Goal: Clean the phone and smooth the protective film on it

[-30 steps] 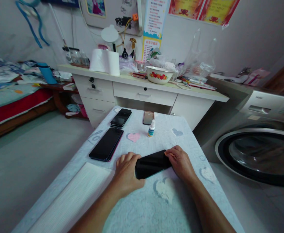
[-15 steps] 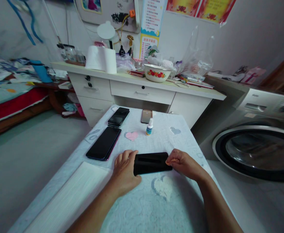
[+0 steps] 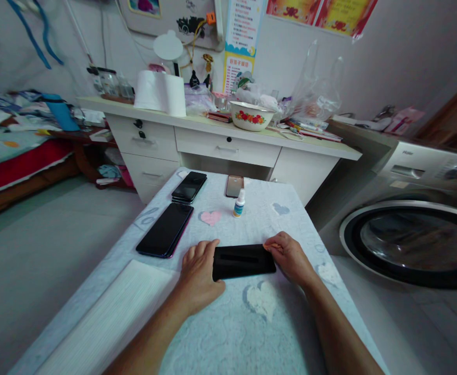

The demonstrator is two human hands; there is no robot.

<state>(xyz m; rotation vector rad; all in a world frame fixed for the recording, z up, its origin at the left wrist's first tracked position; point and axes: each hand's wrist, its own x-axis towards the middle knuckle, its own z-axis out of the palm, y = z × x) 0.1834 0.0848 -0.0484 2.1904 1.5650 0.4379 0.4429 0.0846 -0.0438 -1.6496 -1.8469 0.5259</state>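
A black smartphone (image 3: 242, 261) lies lengthwise across the table, screen up, with a light streak reflected on its glass. My left hand (image 3: 199, 268) grips its left end between thumb and fingers. At the upper right corner, my right hand (image 3: 289, 258) is closed in a pinch on a small orange piece (image 3: 272, 246), mostly hidden by the fingers; its material is unclear. Beyond the phone stands a small white spray bottle (image 3: 239, 204) with a blue and yellow label.
To the left lie stacked phones (image 3: 166, 229), with another phone stack (image 3: 189, 186) behind them. A brownish phone or case (image 3: 235, 186) rests at the far edge. A white ribbed board (image 3: 111, 317) lies near left. A washing machine (image 3: 404, 182) stands right; a white desk (image 3: 228, 143) is ahead.
My right hand has slid up along the phone's right end to its upper corner, still pinching the orange piece. My left hand keeps its hold. The view has shifted slightly.
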